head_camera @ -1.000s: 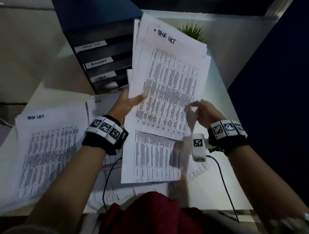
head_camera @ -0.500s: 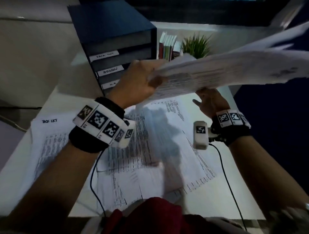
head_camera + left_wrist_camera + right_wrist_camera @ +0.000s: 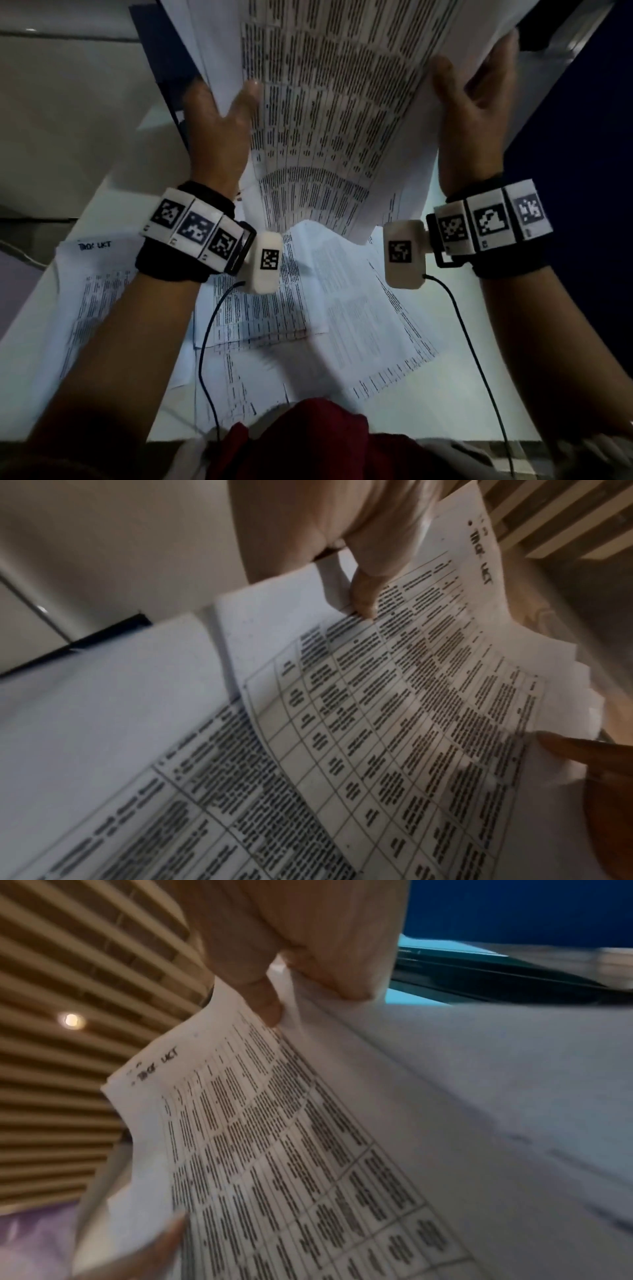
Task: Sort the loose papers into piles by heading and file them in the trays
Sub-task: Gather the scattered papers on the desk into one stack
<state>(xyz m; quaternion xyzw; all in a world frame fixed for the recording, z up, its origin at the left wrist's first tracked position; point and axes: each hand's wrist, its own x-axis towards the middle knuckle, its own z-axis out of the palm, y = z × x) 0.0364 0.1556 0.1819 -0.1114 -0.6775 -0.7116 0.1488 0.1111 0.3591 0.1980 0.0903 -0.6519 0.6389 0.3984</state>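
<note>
A stack of papers (image 3: 342, 102) is being held up above the desk (image 3: 394, 411), filling the head view from 11 to 1 o'clock, its printed tables facing the person. The stack is being flanked on both sides: the left hand (image 3: 219, 126) is sitting at its 9 o'clock edge and the right hand (image 3: 476, 113) at its 3 o'clock edge.

The left edge is being pinched by the left hand, the thumb (image 3: 363, 593) lying on the printed face and the other fingers hidden behind the sheets. The right edge is being gripped by the right hand in the same way, its thumb (image 3: 263, 999) pressed on the front (the handwritten heading on the top sheet reads roughly "Task List", though it is blurred). The sheets are being fanned slightly, their lower ends sagging towards 6 o'clock between the two wrists.

Below, loose papers (image 3: 308, 308) are being left overlapped on the desk at 6 o'clock, and a further sheet (image 3: 92, 274) with a handwritten heading is lying at 8 o'clock, by the desk's left edge. A dark cabinet (image 3: 164, 68) is being mostly hidden behind the stack at 10 o'clock. Bare desk is showing at 5 o'clock, near the front edge.
</note>
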